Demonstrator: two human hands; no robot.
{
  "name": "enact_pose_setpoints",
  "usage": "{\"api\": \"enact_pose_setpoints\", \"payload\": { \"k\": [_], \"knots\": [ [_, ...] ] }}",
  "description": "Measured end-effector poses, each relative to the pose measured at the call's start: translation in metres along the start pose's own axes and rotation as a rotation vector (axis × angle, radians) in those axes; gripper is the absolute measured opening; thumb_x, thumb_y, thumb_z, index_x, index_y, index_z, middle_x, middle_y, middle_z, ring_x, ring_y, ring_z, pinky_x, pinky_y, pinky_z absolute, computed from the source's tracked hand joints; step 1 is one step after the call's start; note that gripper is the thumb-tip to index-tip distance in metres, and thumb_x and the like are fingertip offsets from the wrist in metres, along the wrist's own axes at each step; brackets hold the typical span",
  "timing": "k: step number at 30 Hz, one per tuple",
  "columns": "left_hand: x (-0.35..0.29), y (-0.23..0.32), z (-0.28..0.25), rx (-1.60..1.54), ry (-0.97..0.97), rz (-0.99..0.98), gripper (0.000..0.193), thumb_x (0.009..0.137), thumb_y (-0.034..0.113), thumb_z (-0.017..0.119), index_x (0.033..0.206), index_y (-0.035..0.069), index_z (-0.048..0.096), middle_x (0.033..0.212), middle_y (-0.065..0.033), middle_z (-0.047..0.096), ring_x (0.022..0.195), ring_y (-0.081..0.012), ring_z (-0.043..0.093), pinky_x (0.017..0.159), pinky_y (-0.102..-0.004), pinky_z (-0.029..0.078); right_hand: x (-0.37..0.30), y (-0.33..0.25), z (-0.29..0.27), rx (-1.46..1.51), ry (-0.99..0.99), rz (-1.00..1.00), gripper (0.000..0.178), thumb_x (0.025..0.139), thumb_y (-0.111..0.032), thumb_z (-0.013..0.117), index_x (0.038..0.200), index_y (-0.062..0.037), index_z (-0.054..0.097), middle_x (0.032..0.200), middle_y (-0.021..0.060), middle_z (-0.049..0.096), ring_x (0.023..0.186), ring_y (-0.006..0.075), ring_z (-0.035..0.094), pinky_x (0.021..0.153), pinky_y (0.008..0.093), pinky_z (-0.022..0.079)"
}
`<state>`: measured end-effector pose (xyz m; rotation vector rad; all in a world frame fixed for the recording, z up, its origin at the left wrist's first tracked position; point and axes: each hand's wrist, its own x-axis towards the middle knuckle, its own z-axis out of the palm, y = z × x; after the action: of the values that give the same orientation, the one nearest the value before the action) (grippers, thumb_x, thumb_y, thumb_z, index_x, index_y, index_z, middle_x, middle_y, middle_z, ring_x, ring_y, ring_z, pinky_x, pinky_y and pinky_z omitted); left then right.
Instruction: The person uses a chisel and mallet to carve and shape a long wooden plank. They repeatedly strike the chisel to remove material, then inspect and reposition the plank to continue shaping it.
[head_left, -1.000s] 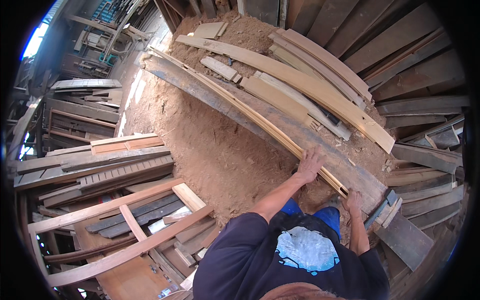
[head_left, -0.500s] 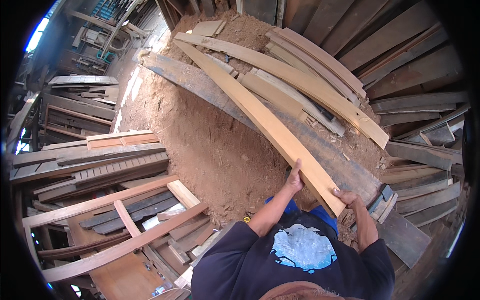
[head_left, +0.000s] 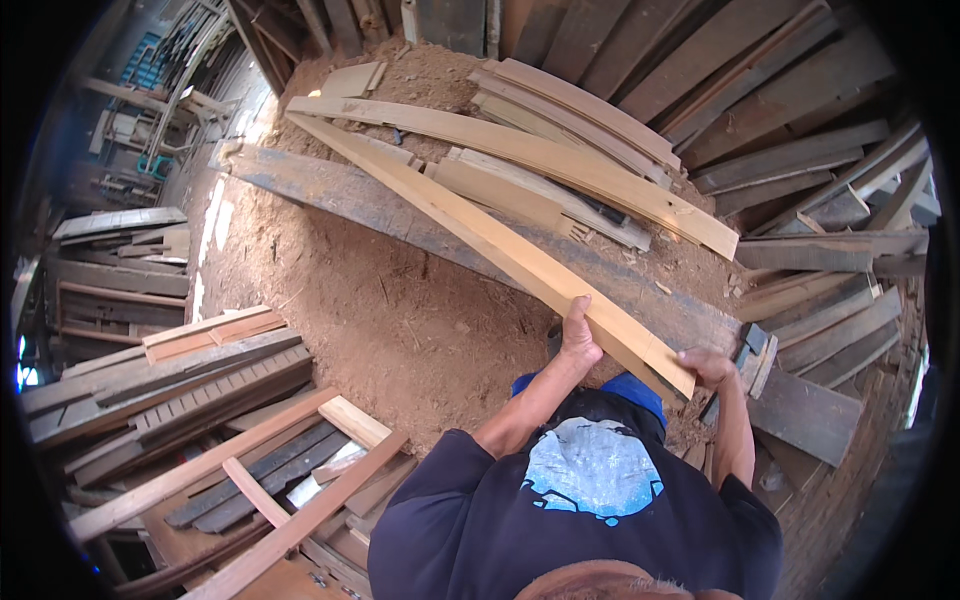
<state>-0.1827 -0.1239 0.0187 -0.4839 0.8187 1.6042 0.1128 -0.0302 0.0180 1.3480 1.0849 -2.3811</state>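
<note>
A long, pale yellow-brown wooden board point(head_left: 500, 248) slants from the far left down to my body, its near end raised in both hands. My left hand point(head_left: 579, 332) grips its left edge, thumb on the upper face and fingers hidden beneath. At the near end, my right hand point(head_left: 708, 366) is closed on the right corner. Below the held board runs a dark, worn plank bench point(head_left: 640, 290). A second long light board point(head_left: 560, 158) lies beyond it, its far end close to the held board's far tip.
Short board offcuts point(head_left: 500, 190) lie behind the bench among sawdust. A wooden frame point(head_left: 300, 490) and stacked timber point(head_left: 220, 400) stand at left. Dark planks point(head_left: 770, 90) lean at the far right. A dark block point(head_left: 752, 340) sits at the bench's near end. Sawdust covers the ground point(head_left: 390, 320).
The view has shifted, so most of the scene sits further left. Both hands keep their hold on the board, whose near end has turned slightly, showing more of its side edge.
</note>
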Motion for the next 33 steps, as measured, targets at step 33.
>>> {"api": "enact_pose_setpoints", "payload": {
  "k": [33],
  "knots": [
    [0.013,0.052,-0.132,0.370,-0.298,-0.310,0.060,0.086,0.032,0.080,0.135,0.010,0.051,0.121,-0.0084,0.066,0.104,-0.0202,0.066,0.091,-0.0443,0.056,0.206,-0.105,0.162,-0.683,0.099,-0.144,0.063,0.096,-0.056,0.059,0.126,-0.0011,0.068,0.107,0.0168,0.073,0.096,0.0246,0.068,0.086,0.0401,0.053]
  ]
}}
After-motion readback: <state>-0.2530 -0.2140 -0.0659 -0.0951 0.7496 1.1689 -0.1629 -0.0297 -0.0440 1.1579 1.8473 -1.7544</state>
